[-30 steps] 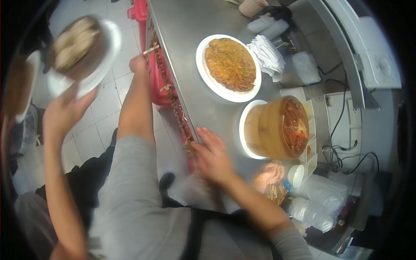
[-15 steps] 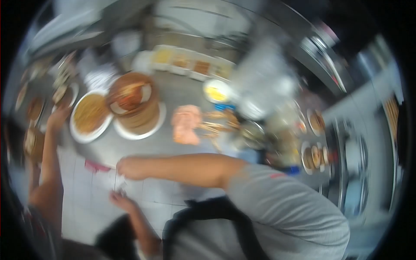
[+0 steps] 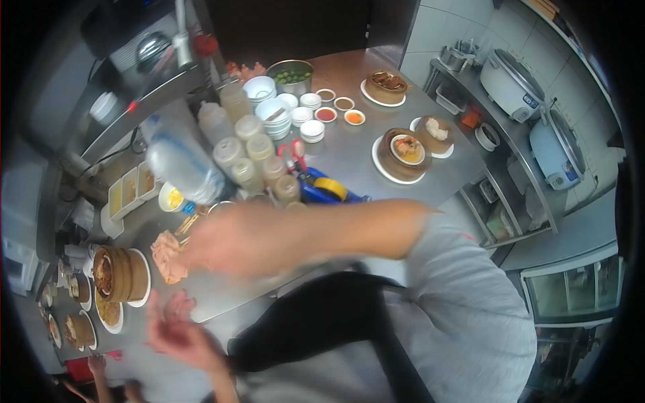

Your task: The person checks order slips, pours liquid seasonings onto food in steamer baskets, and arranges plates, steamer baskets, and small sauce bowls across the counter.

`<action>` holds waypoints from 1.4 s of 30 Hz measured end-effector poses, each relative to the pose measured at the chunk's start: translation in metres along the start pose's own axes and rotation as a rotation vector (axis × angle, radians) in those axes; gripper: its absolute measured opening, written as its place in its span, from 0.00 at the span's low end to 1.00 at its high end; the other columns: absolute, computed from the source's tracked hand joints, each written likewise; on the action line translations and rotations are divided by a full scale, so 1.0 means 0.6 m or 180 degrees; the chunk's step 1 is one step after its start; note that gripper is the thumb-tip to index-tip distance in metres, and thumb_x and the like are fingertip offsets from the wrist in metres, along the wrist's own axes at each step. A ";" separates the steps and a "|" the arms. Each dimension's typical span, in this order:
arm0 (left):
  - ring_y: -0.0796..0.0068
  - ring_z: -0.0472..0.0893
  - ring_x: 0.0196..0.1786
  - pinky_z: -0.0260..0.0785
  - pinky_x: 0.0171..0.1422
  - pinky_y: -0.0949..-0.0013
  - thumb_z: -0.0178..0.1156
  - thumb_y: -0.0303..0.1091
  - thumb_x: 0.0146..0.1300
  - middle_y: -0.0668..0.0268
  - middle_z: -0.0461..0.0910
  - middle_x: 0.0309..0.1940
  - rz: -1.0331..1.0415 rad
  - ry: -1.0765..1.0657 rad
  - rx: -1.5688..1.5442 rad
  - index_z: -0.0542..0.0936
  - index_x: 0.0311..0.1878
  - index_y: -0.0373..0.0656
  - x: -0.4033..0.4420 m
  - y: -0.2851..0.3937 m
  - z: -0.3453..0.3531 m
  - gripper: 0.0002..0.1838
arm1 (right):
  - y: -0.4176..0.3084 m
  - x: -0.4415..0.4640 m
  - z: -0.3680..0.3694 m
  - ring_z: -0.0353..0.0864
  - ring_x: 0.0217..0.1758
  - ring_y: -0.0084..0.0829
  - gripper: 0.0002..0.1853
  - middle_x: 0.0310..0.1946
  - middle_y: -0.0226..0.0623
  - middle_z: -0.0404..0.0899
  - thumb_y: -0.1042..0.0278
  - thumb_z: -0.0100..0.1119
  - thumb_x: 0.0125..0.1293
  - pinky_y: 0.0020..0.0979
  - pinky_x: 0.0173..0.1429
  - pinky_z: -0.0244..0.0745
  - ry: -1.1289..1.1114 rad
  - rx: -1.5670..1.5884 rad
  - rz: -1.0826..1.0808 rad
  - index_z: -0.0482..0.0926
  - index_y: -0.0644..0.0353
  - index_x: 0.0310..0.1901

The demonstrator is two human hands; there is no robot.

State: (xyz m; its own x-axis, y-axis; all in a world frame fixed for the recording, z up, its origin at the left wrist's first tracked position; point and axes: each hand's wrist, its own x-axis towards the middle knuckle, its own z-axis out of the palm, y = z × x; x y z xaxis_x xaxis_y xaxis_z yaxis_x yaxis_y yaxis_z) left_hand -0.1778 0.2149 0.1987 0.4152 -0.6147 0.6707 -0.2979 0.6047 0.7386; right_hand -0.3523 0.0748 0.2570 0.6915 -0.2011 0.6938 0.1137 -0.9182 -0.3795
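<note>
My right hand (image 3: 232, 238) is smeared by motion over the steel counter (image 3: 218, 292), so its fingers cannot be made out. Just left of it lies a crumpled pink thing that looks like a cloth (image 3: 166, 256), partly behind the hand in this view. Wooden sticks (image 3: 188, 225) rest beside the cloth. Lower down, at the counter's front edge, my left hand (image 3: 178, 332) has its fingers apart with nothing seen in them. A stack of bamboo steamers (image 3: 124, 274) on a white plate (image 3: 142, 279) stands close to the left hand.
Sauce bottles (image 3: 245, 176), stacked white bowls (image 3: 273, 117) and blue-handled tools (image 3: 322, 188) crowd the counter's middle. Steamers on plates (image 3: 401, 156) stand to the right. Rice cookers (image 3: 514, 84) sit on a side shelf. Another person's hand (image 3: 97, 366) shows at lower left.
My view has swung right, bringing the right-hand counter and rice cookers into sight. My right hand has moved from the counter's front edge to beside the pink cloth. My hands are farther apart.
</note>
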 end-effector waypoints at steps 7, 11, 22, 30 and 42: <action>0.62 0.73 0.55 0.69 0.53 0.67 0.53 0.39 0.66 0.50 0.56 0.66 0.0107 -0.0045 0.0544 0.67 0.57 0.40 -0.050 0.055 0.172 0.20 | 0.273 -0.373 -0.464 0.80 0.38 0.22 0.12 0.37 0.32 0.83 0.69 0.63 0.59 0.26 0.46 0.76 0.1514 -0.0535 0.2747 0.81 0.60 0.45; 0.64 0.72 0.55 0.69 0.54 0.69 0.51 0.33 0.67 0.52 0.57 0.66 -0.0448 0.0173 0.0945 0.69 0.56 0.40 -0.098 0.068 0.232 0.16 | 0.441 -0.563 -0.484 0.80 0.33 0.22 0.10 0.33 0.32 0.82 0.72 0.64 0.56 0.24 0.38 0.77 0.0745 0.0374 0.3884 0.81 0.61 0.41; 0.69 0.72 0.56 0.65 0.56 0.71 0.47 0.35 0.70 0.60 0.62 0.66 -0.0615 0.0701 0.1561 0.66 0.58 0.40 -0.120 0.153 0.269 0.16 | 0.612 -0.654 -0.414 0.81 0.27 0.24 0.08 0.28 0.37 0.82 0.76 0.63 0.52 0.26 0.30 0.78 -0.0742 0.1343 0.4399 0.83 0.62 0.36; 0.69 0.75 0.52 0.69 0.50 0.73 0.50 0.30 0.67 0.57 0.64 0.64 -0.0239 0.1019 0.1819 0.70 0.55 0.41 -0.092 0.161 0.213 0.14 | 0.530 -0.543 -0.491 0.78 0.29 0.42 0.08 0.28 0.48 0.79 0.68 0.55 0.57 0.42 0.35 0.72 -0.0300 -0.1430 0.3155 0.78 0.64 0.27; 0.78 0.76 0.31 0.71 0.32 0.77 0.57 0.32 0.64 0.66 0.75 0.30 -0.0990 0.3662 0.0392 0.71 0.39 0.40 -0.062 -0.074 -0.220 0.07 | 0.150 -0.351 -0.638 0.75 0.41 0.25 0.09 0.45 0.38 0.74 0.75 0.60 0.59 0.24 0.40 0.72 0.1074 -0.1289 0.1309 0.77 0.67 0.41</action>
State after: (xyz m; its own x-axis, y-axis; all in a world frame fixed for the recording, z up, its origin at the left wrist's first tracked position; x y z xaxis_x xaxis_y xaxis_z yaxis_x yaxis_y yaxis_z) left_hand -0.0664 0.2778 0.1318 0.9906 0.1253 0.0544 -0.1026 0.4194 0.9020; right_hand -0.7608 -0.0963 0.3112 0.3529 -0.5975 0.7200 -0.4338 -0.7863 -0.4399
